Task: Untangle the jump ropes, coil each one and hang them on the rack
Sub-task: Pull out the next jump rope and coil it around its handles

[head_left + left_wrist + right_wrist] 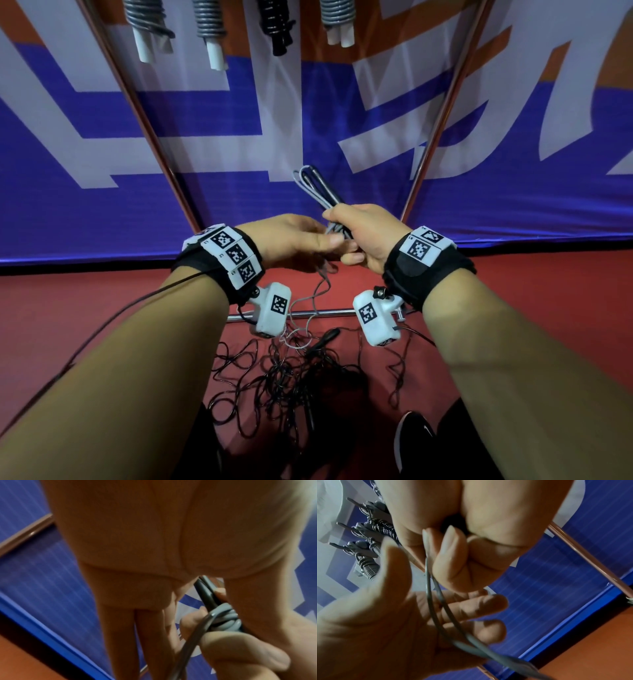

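Hung coils (209, 31): four on the rack (150, 137).
Grey rope (318, 186): one folded bundle.
Right hand (366, 233): fist closed round that bundle.
Left hand (291, 240): fingers loose beside the rope; grasp unclear.
Black tangle (294, 380): on the red floor (531, 274), between both forearms.

Bare forearms, and each wrist wears a black strap (428, 274) topped with white blocks printed with black square markers. Under each hangs a white camera pod (270, 313) bearing its own marker. A thin black cable (102, 329) trails along the left forearm.
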{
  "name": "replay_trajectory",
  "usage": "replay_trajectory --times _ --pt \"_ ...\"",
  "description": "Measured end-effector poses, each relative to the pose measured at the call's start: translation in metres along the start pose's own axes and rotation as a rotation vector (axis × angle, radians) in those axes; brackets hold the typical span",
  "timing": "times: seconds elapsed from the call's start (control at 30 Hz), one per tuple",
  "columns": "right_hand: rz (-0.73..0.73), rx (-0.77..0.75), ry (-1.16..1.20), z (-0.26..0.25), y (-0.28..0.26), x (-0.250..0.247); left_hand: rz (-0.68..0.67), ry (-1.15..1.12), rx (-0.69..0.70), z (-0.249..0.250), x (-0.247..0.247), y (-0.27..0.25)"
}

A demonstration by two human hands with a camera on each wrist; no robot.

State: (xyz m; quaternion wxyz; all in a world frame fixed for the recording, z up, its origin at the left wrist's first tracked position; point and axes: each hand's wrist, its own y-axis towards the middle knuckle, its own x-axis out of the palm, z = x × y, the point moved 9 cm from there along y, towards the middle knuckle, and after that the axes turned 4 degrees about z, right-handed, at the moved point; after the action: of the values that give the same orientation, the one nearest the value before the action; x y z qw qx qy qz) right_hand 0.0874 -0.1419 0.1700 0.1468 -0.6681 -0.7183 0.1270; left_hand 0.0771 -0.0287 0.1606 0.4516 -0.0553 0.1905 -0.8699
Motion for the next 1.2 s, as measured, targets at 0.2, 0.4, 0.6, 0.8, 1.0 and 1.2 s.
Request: replay_trajectory --times 0.2,0.4,0.6,0.8,1.0,1.2 --pt "-0.015 0.018 0.102 -0.005 -0.002 -0.004 -0.106 0.359 -0.050 -0.018 -0.002 0.001" --pt "-0.063 -0.003 0.020 -0.005 -0.006 0.001 0.153 0.479 -0.022 -0.018 -0.026 0.006" --pt "-0.138 -0.012 -0.010 -0.003 -0.009 0.006 0.375 0.707 -0.006 -0.004 -0.052 0.005" --pt "-0.367 -0.001 -0.093 -0.001 -0.028 0.028 0.498 0.611 0.143 0.013 -0.069 -0.005" --pt "-0.588 0.147 -0.376 0.021 -0.047 0.033 0.256 0.331 0.332 0.047 -0.070 -0.024" --pt "-0.560 0.259 -0.808 0.053 -0.040 0.023 0.143 0.544 0.157 0.034 -0.048 -0.024"
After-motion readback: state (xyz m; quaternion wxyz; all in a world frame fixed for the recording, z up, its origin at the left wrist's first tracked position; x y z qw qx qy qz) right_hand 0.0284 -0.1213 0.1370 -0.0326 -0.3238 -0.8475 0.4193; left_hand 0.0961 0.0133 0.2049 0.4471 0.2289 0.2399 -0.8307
